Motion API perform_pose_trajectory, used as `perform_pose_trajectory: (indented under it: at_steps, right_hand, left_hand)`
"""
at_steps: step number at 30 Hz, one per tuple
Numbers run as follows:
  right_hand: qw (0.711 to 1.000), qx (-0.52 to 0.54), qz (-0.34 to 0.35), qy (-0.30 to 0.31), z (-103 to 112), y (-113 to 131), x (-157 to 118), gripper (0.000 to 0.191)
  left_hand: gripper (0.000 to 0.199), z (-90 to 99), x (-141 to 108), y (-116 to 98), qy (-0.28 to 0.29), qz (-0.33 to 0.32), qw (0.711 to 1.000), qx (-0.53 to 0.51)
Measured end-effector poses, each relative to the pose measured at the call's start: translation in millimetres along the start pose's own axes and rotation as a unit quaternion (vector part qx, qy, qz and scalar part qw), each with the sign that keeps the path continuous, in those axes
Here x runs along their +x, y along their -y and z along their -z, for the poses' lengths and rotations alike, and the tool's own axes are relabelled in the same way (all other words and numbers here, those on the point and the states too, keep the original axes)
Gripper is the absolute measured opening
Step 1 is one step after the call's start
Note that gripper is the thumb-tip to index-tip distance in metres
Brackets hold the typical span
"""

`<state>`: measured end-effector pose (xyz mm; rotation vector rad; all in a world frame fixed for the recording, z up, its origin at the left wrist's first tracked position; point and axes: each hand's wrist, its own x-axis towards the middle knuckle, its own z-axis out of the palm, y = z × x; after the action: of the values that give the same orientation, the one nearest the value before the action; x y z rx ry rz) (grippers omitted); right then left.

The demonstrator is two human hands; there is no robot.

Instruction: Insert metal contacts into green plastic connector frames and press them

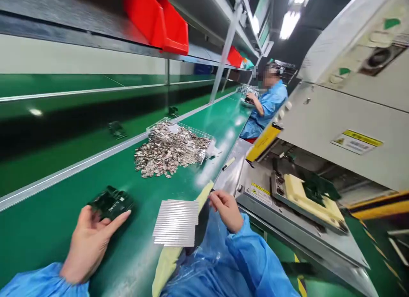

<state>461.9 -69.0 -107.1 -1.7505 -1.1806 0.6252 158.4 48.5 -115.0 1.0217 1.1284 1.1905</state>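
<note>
My left hand [91, 239] grips a black plastic housing [115, 203] by its near side, low over the green bench. The thumb lies along the front edge of the housing and the fingers are at its left. A flat row of thin silver metal strips [176, 222] rests on a yellow sheet [168, 265] at the bench edge. Just right of the strips is my right hand [226, 209], closed with thumb and forefinger pinched together; whatever they hold, if anything, is too small to make out. Farther up the bench spreads a heap of small shiny metal pieces [169, 150].
A machine with a cream fixture [311, 201] holding a black part stands at the right. Two dark parts, one of them a black housing [117, 130], lie beyond the metal rail [76, 169]. Red bins [156, 22] sit overhead. A co-worker [270, 103] sits farther along.
</note>
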Motion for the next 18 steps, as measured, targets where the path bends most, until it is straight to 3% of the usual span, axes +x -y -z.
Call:
perform_pose_trajectory:
  at_steps: [4,9,13,18]
  right_hand:
    - [0.993,-0.113,0.044,0.003,-25,21,70,0.018]
    - [0.97,-0.236,0.052,-0.009,-56,28,135,0.018]
    - [0.958,-0.281,0.059,-0.008,-68,21,143,0.017]
    - [0.957,-0.278,0.086,-0.001,-65,13,136,0.015]
  left_hand:
    - [0.054,-6.8,0,2,0.026,0.015,1.0,-0.01]
    - [0.055,-8.1,1,0,0.038,0.026,0.998,-0.031]
    - [0.059,-7.5,2,0,0.032,0.033,0.998,-0.044]
    - [0.059,-13.6,3,-1,0.016,0.033,0.998,-0.047]
